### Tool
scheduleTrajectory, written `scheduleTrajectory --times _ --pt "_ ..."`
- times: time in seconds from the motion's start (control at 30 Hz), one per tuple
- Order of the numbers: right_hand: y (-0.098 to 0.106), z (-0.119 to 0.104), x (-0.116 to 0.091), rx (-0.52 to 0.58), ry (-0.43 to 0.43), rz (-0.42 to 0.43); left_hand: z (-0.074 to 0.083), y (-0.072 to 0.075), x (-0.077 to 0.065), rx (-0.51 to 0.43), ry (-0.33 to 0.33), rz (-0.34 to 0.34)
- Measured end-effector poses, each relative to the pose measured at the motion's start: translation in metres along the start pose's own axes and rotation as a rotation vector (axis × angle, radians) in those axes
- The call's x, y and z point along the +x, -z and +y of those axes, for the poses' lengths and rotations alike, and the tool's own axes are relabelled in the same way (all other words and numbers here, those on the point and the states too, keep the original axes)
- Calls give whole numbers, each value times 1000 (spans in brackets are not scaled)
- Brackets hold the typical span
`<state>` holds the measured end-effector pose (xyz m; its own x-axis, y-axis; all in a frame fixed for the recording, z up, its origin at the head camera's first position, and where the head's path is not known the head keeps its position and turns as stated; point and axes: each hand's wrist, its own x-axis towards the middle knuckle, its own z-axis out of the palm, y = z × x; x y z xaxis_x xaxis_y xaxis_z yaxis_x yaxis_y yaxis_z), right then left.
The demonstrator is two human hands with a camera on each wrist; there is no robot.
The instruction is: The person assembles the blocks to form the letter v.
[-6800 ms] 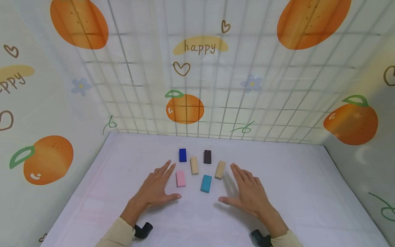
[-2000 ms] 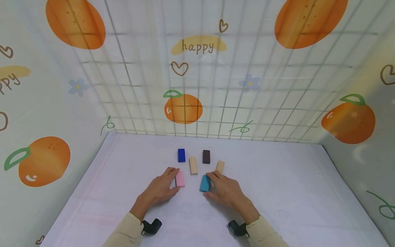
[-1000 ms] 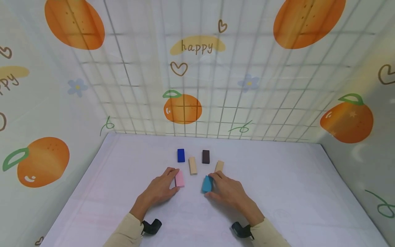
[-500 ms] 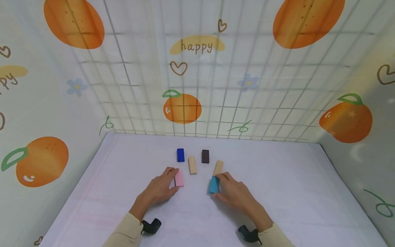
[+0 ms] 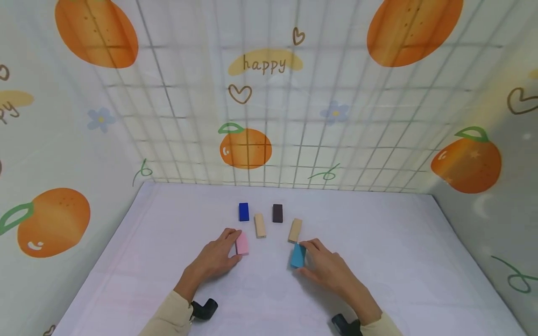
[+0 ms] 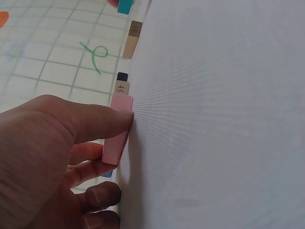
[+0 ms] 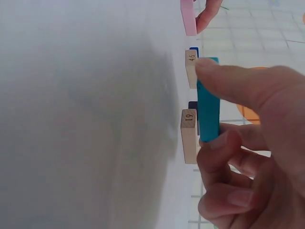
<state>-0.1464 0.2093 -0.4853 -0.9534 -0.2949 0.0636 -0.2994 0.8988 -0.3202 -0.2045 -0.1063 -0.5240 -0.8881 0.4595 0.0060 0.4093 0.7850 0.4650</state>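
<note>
Pink block [image 5: 242, 244]: plain, oblong, flat-faced; near left.
Turquoise block [image 5: 298, 256]: plain, oblong, flat-faced; near right.
Left hand [image 5: 213, 256]: pinching pink block.
Right hand [image 5: 329, 268]: pinching turquoise block.

Four blocks [image 5: 260, 226] lie behind two held blocks [image 5: 298, 256].
</note>
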Motion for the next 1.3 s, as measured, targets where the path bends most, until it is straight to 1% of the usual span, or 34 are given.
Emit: scheduleTrajectory --times 0.17,0.37,0.67,0.8,1.03,1.3 --pt "2 0 -9 5 -25 4 -2 -1 0 5 0 0" --pt "2 3 -18 0 -54 -23 -4 -3 0 10 1 0" --pt "2 8 -30 38 -40 -19 -3 -4 0 10 17 -4" --pt "0 11 -33 44 -45 -20 -4 -4 0 13 23 -8" --pt "2 9 -37 48 -77 -51 -4 -3 0 0 6 2" --pt "4 6 -41 80 -114 -90 0 -1 0 -14 23 -6"
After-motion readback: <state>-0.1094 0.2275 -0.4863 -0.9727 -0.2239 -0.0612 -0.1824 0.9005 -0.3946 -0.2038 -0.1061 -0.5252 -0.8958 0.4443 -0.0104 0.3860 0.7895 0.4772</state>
